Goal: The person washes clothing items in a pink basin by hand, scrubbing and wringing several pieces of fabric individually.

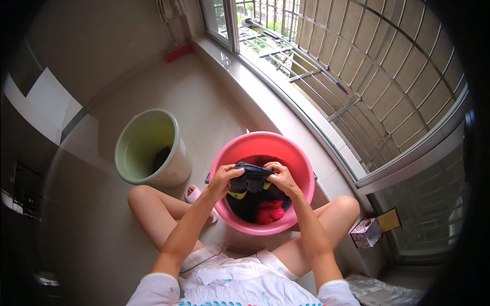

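Observation:
Both hands are over a pink plastic bucket [264,140], stretching a dark cloth garment [250,174] between them. My left hand [225,179] pinches its left edge between thumb and fingers, and my right hand [282,178] grips its right edge. Yellow-green parts [237,195] show just below the garment; whether they belong to it, I cannot tell. Under it in the bucket lie dark fabric and a bunched red cloth [270,212]. The bucket stands on the floor between my bent legs.
A pale green bucket [147,143] with a dark item inside stands to the left. A tiled ledge [260,91] runs beneath an open window with metal bars. A red broom [178,52] leans at the back; an open patterned box [366,232] is at the right.

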Tool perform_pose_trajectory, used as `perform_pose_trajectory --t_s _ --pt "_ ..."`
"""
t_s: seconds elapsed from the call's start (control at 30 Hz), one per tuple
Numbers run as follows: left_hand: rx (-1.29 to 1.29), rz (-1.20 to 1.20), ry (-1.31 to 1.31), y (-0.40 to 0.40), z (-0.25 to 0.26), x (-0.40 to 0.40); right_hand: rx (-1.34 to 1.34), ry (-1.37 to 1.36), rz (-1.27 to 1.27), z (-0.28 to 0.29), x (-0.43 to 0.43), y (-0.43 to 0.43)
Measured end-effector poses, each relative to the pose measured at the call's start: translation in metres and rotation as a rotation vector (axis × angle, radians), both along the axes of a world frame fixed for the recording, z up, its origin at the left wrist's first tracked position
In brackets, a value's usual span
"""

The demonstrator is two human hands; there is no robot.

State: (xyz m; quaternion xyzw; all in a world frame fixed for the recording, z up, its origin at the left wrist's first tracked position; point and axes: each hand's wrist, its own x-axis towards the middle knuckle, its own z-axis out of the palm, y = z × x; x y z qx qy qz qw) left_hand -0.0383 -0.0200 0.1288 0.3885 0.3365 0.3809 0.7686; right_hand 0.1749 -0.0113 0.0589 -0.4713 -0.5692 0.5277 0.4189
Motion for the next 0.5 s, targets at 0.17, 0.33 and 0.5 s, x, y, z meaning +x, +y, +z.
perform_pose_trajectory --t_s 0.17,0.33,0.5 --pt "-0.442 0.189 -0.519 -0.009 -0.047 0.022 -0.346 0.557 -0.163 0.016 -0.016 -0.003" --pt "-0.460 0.387 -0.534 -0.001 -0.105 0.045 0.241 -0.206 -0.047 0.041 -0.056 -0.026" --pt "-0.504 0.332 -0.437 0.002 -0.096 0.051 0.596 -0.699 -0.096 0.040 -0.080 -0.045"
